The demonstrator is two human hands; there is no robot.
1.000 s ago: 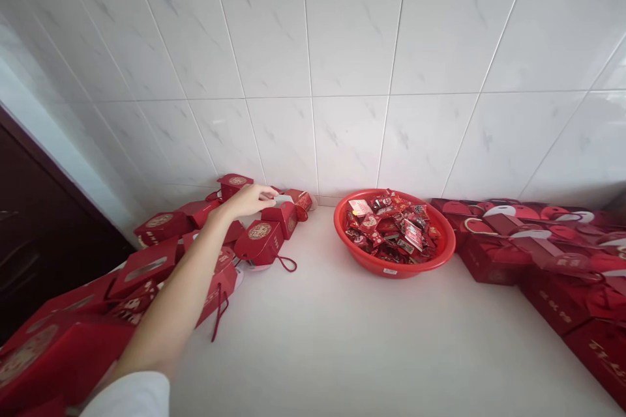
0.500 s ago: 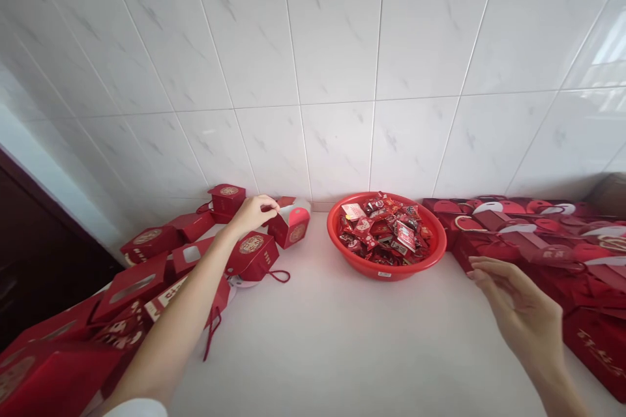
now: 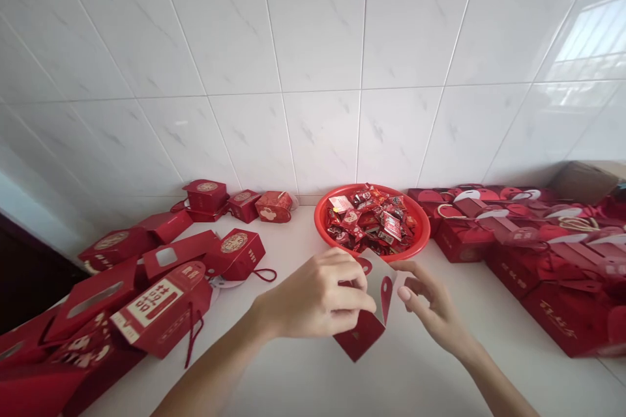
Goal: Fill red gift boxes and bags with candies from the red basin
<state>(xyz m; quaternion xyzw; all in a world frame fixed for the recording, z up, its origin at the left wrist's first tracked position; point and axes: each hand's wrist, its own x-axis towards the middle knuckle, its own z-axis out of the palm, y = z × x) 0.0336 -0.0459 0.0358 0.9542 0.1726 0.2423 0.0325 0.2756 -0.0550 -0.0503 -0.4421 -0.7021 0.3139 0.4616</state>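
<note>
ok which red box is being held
The red box in front of the red basin, held in the left hand, with the right hand beside it. The other boxes rest to either side, in neither hand.

A wall of large, glossy pale tiles [image 3: 317,26] flecked with slanting grey streaks fills the upper part of the view, its thin, light grout lines [image 3: 362,32] running level in one long row and leaning outward toward the sides. Below it a smooth white worktop [image 3: 293,381] meets the tiles along a narrow joint, while at the far left a dark brown panel [image 3: 22,273] stands in shadow beneath a pale bluish band. Daylight shows as a bright, striped reflection [image 3: 591,26] on the tiles at upper right.
</note>
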